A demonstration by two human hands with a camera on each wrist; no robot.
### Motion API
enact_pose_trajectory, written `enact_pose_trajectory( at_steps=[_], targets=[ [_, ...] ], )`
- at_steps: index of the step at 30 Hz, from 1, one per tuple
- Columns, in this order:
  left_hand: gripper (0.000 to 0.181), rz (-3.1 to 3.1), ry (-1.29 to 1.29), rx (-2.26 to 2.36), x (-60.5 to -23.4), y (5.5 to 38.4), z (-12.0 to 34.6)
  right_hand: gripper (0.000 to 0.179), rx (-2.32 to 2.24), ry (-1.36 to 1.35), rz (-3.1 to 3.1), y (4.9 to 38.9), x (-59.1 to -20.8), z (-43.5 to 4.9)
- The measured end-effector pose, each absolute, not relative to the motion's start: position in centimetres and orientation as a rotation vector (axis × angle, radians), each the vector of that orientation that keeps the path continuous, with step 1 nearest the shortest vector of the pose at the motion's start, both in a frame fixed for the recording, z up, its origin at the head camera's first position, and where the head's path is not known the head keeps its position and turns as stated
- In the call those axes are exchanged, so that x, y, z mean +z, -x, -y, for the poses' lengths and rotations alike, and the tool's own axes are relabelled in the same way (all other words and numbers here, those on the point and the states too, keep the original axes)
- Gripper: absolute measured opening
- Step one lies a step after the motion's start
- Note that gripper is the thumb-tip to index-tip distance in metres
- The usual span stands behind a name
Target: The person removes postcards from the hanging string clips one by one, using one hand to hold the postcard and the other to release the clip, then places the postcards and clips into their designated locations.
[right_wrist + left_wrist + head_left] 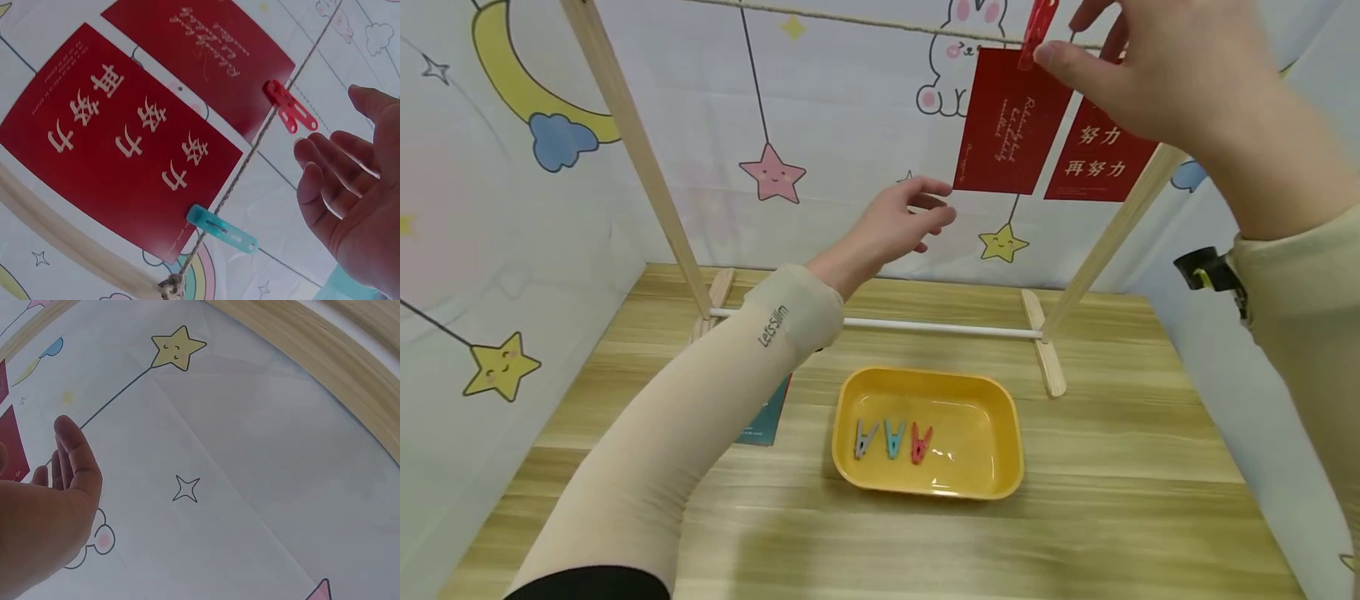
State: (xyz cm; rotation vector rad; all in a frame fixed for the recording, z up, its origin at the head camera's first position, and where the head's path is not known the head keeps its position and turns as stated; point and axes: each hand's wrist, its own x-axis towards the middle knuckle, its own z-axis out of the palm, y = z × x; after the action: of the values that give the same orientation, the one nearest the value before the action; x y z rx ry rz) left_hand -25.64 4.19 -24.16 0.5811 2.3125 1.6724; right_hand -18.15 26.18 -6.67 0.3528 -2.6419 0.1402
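Red card (1011, 125) clipped to twine (850, 19), step seemingly complete; left hand (908, 218), right hand (1180, 75) loosely spread, empty; next likely calls for teal card (767, 419).

i have a wood-grain tabletop (1150, 492) below my view; directly on it rest a yellow tray (973, 425), a partly hidden teal card (767, 421); a wooden stand (1108, 246).

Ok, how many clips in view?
5: grey clip, blue clip and red clip in the tray; another red clip and teal clip on the rope. Others may be hidden.
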Motion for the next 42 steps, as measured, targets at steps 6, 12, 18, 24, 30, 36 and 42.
enact_pose_trajectory(
  at_steps=[6, 12, 18, 24, 30, 36, 42],
  targets=[
    [0.046, -2.284, -0.583, 1.679, -23.8, 26.2, -5.1, 0.068, 0.164, -0.292, 2.661, 19.0, -5.7, -26.8],
    [0.039, -2.266, -0.592, 1.694, -23.3, 26.3, -5.9, 0.066, 0.163, -0.330, 2.708, 19.9, -5.2, -26.9],
    [0.035, -2.233, -0.590, 1.718, -22.8, 26.2, -6.6, 0.068, 0.186, -0.318, 2.779, 20.8, -5.1, -27.1],
    [0.030, -2.199, -0.595, 1.756, -23.1, 26.0, -6.6, 0.066, 0.206, -0.333, 2.808, 21.5, -5.1, -27.2],
    [0.025, -2.171, -0.620, 1.788, -23.3, 26.0, -6.5, 0.060, 0.232, -0.363, 2.816, 21.6, -5.0, -27.1],
    [0.022, -2.181, -0.693, 1.807, -23.4, 26.0, -6.7, 0.054, 0.238, -0.361, 2.821, 21.6, -4.8, -27.3],
    [0.015, -2.201, -0.735, 1.823, -23.5, 25.9, -6.9, 0.054, 0.278, -0.387, 2.810, 21.7, -4.7, -27.6]
  ],
)
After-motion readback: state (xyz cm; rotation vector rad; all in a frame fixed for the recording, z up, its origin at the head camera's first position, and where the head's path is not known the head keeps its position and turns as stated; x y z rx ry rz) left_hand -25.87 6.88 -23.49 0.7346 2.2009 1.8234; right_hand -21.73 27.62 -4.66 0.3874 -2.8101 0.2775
